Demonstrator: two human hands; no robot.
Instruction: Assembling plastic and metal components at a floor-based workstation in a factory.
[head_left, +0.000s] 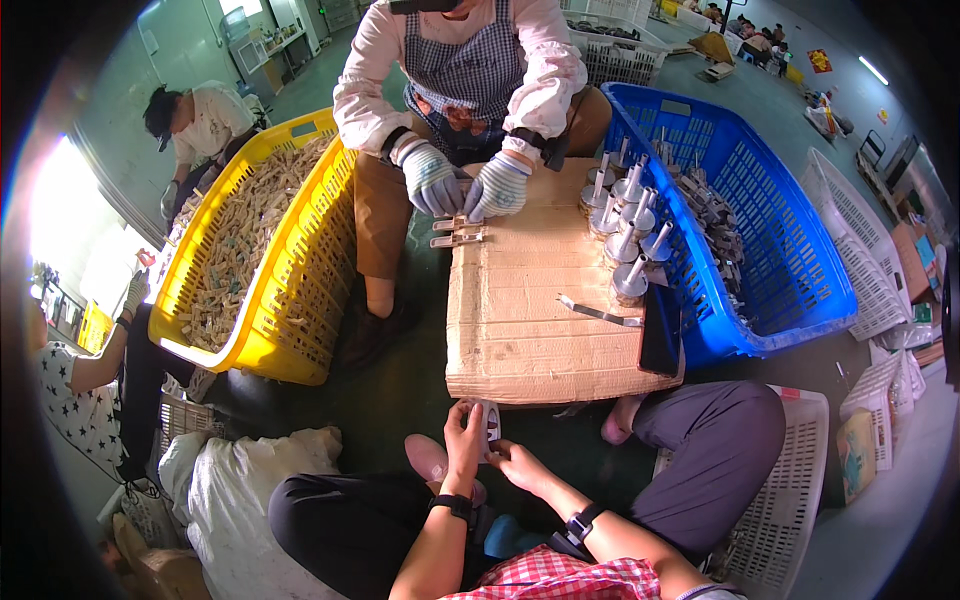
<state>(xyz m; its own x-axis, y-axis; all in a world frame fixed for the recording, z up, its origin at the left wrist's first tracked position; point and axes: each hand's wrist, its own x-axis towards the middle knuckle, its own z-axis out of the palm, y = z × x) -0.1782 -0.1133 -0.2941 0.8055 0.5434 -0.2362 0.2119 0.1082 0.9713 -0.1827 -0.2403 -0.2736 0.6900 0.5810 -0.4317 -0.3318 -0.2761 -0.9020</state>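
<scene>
In front of the cardboard's near edge, my left hand and my right hand hold a pale, long rounded piece with dark openings between them. Its exact kind I cannot make out. My left fingers close on its left side, and my right fingers grip its lower right. Across the cardboard-topped work surface, a co-worker's gloved hands work at small metal clips on the left edge. A bent metal strip lies nearer to me.
Several round metal pieces with upright rods stand at the right, by a dark phone. A blue crate of metal parts stands right; a yellow crate of small beige pieces stands left. White sacks lie lower left.
</scene>
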